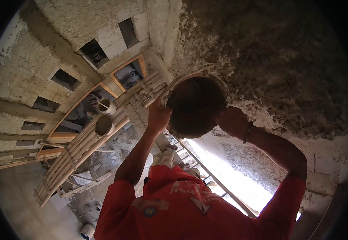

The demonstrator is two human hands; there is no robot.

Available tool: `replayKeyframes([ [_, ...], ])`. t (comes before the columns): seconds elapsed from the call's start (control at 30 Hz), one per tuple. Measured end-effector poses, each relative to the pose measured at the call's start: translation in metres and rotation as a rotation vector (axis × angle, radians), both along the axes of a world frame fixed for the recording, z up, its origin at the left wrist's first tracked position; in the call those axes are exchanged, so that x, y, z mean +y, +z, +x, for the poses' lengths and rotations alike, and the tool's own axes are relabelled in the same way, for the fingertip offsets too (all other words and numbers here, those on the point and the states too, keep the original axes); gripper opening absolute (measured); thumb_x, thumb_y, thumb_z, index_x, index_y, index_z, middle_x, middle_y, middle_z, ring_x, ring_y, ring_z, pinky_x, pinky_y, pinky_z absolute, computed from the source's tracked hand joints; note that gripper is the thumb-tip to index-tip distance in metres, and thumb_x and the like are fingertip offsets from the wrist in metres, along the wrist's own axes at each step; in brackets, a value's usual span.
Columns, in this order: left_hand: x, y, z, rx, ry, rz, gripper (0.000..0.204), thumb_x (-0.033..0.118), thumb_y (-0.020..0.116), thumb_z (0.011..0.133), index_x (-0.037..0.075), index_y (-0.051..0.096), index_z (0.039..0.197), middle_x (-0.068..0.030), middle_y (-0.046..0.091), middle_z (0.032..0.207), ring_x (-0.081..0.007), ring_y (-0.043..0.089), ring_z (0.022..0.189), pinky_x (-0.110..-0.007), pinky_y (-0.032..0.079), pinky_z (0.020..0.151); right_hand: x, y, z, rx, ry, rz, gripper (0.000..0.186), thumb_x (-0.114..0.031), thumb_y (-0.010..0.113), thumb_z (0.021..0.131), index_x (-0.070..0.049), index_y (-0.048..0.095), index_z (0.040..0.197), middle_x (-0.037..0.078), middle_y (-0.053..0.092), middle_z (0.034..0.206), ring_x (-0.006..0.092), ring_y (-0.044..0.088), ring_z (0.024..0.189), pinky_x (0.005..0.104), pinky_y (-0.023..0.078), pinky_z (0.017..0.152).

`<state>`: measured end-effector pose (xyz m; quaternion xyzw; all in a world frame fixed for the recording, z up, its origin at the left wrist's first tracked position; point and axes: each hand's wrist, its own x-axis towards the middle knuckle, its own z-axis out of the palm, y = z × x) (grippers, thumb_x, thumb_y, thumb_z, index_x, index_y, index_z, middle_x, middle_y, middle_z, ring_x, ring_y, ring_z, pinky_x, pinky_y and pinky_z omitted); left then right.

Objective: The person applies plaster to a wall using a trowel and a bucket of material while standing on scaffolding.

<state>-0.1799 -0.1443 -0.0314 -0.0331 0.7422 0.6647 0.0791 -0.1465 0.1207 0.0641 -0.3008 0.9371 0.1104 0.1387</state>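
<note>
Between your two raised hands, right ahead of you, is a round bucket (175, 83) with its open mouth turned toward you. Your left hand (159, 117) is clamped on its left edge, the thumb and fingers closed around the rim. Your right hand (232, 122) is curled into a fist at the opposite edge, its fingers clamped on the bucket there; a bracelet (247, 133) circles that wrist. The inside is so dark that you probably cannot tell from this view what it holds. Beyond the bucket and to its right spreads a rough, patchy wall (270, 60). To your left, a paler wall (40, 48) has a row of rectangular openings. Below it, long poles (78, 148) are lashed side by side, with a dark-mouthed pail (111, 129) and a whitish pail (111, 109) next to each other upon them. Beneath your red shirt (170, 208) and arms, bright light comes in beside a ladder (214, 176).
</note>
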Motion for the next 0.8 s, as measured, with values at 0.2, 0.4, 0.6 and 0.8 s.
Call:
replayKeyframes([
  [0.2,0.037,0.015,0.017,0.030,-0.009,-0.051,0.061,-0.001,0.052,0.071,0.000,0.052,0.131,-0.0199,0.068,0.097,-0.0250,0.068,0.084,-0.036,0.052,0.077,0.006,-0.039,0.005,0.044,-0.151,0.006,0.014,-0.017,0.058,0.085,-0.007,0.068,0.086,0.014,0.065,0.073,0.0284,0.068,0.067,0.0400,0.056,0.056],
  [0.4,0.038,-0.029,0.025,-0.038,-0.016,-0.007,0.060,-0.002,0.052,0.069,-0.001,0.053,0.129,-0.0212,0.068,0.105,-0.0295,0.067,0.098,-0.037,0.050,0.087,0.013,-0.077,0.052,-0.060,-0.180,-0.216,0.014,-0.020,0.059,0.082,-0.009,0.065,0.088,0.012,0.066,0.080,0.0284,0.067,0.073,0.0424,0.057,0.060],
  [0.6,0.070,-0.033,0.045,-0.009,-0.042,-0.039,0.057,-0.003,0.051,0.070,-0.003,0.054,0.127,-0.0200,0.066,0.111,-0.0291,0.066,0.102,-0.038,0.049,0.091,0.020,-0.097,0.035,0.241,-0.298,-0.200,0.033,-0.014,0.059,0.082,0.004,0.058,0.110,0.014,0.064,0.075,0.0280,0.068,0.068,0.0386,0.055,0.049],
  [0.8,0.080,-0.042,0.048,0.093,0.006,0.065,0.055,-0.004,0.051,0.072,-0.005,0.053,0.127,-0.0208,0.066,0.112,-0.0290,0.065,0.104,-0.038,0.049,0.091,0.007,-0.133,0.081,-0.016,-0.547,-0.249,0.029,-0.014,0.059,0.081,0.004,0.062,0.103,0.017,0.064,0.072,0.0325,0.069,0.064,0.0421,0.055,0.049],
])
